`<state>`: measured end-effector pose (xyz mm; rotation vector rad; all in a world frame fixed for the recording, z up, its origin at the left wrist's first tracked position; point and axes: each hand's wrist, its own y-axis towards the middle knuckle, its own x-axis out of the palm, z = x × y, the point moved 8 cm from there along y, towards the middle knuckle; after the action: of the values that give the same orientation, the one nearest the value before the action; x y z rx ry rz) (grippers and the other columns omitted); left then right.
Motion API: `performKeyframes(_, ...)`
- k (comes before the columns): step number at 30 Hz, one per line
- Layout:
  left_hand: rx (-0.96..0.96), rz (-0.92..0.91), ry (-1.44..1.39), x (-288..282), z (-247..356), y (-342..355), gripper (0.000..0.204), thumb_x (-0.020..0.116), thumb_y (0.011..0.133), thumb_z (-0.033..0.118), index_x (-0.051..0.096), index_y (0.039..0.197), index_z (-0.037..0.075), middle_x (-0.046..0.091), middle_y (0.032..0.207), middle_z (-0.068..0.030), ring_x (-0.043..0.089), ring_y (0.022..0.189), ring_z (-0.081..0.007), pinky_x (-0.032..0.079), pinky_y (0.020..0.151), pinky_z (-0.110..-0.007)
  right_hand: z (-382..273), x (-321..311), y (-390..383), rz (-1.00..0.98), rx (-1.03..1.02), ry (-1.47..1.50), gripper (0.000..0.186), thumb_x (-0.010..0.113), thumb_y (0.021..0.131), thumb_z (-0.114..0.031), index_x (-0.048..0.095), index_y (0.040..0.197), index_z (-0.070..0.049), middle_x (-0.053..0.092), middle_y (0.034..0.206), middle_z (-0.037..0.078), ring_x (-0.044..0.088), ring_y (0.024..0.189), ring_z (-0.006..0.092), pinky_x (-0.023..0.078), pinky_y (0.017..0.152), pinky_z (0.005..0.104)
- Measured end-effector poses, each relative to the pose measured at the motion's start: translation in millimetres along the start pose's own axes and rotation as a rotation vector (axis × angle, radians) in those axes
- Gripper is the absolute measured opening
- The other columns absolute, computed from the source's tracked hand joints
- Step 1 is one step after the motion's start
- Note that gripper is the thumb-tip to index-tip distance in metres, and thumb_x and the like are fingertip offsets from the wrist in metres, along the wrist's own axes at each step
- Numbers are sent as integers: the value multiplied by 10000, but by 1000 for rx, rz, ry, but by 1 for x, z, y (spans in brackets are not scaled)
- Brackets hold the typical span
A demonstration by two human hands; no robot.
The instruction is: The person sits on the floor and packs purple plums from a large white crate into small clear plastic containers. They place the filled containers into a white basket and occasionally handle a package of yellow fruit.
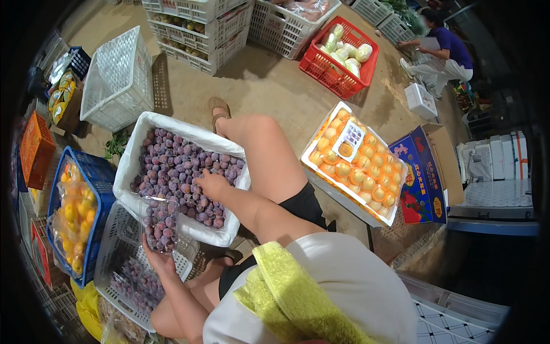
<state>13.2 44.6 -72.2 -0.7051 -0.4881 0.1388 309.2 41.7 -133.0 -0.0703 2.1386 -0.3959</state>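
Note:
A white-lined foam box (238,226) full of purple plums (175,166) stands in front of me. Over its near left corner my left hand (160,259) grips a clear plastic clamshell box (161,225) with several plums in it; the lid part shows at its upper left. My right hand (212,184) is down on the plums in the foam box, its fingers bent around a plum and partly hidden by the fruit. Below the clamshell, a white plastic basket (109,246) holds filled clear packs of plums (134,284).
Left of the basket is a blue crate (106,200) with bagged yellow fruit. A white crate (117,86) stands farther off. To the right is a tray of orange-wrapped round fruit (355,166). Beyond are stacked crates (197,34), a red crate (338,77) and a crouching person (444,51).

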Motion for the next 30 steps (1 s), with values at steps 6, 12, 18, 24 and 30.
performKeyframes(6, -57, -55, -68, 2, -1, 1, 496, 456, 992, 384, 499, 1375, 72, 570, 1355, -111, 540, 1246, -291, 418, 1067, -450, 5, 1, 1, 82, 95, 59, 380, 675, 781, -108, 585, 1147, -152, 495, 1143, 198, 647, 916, 366, 515, 802, 493)
performKeyframes(12, -6, -92, -107, 0, -5, 7, 472, 413, 1009, 399, 516, 1359, 99, 605, 1308, -102, 579, 1182, -277, 459, 1001, -439, 3, 0, 15, -13, 173, 10, 464, 595, 814, -60, 551, 1267, -153, 481, 1269, 237, 661, 951, 383, 473, 891, 541)
performKeyframes(18, -52, -201, -7, 8, -6, -3, 626, 358, 993, 512, 460, 1402, 49, 631, 1267, -134, 597, 1143, -307, 441, 967, -491, 27, 18, 17, 119, -1, 248, 219, 615, 844, -201, 636, 991, -39, 673, 930, 223, 661, 913, 378, 521, 762, 487)
performKeyframes(24, 59, 80, -50, -9, 10, -13, 414, 352, 1044, 382, 473, 1363, 149, 560, 1316, -129, 595, 1141, -280, 491, 955, -484, -77, -86, -18, 452, -128, 688, 383, 728, 857, -350, 633, 1107, -76, 645, 1043, 127, 601, 956, 252, 480, 839, 364)
performKeyframes(30, 60, 0, -98, -4, 6, -6, 362, 292, 1067, 305, 469, 1344, 154, 572, 1281, -102, 596, 1155, -241, 529, 923, -416, -216, -83, -43, 198, -756, 76, 376, 745, 833, -258, 630, 1139, -73, 597, 1197, 121, 567, 1125, 257, 442, 966, 372)
